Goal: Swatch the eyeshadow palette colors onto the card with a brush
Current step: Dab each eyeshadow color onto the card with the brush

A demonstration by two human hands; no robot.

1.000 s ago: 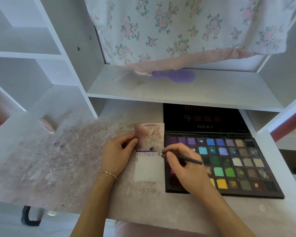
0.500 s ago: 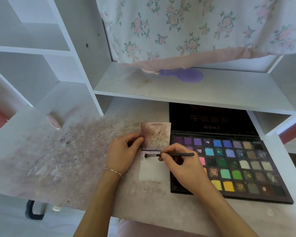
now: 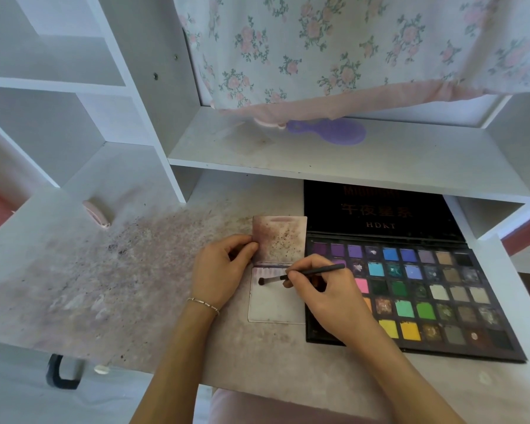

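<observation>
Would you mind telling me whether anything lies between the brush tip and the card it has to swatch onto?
Nothing visible does. The right hand holds the brush, whose tip already sits over the card, near its left edge. The left hand pinches that edge higher up, clear of the tip.

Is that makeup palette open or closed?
Open. The palette's black lid is swung back under the shelf, and its rows of colour pans lie uncovered beside the card.

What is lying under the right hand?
Under the right hand lies the palette's left part; pink and yellow pans peek out beside it, but the pans directly beneath are covered.
</observation>
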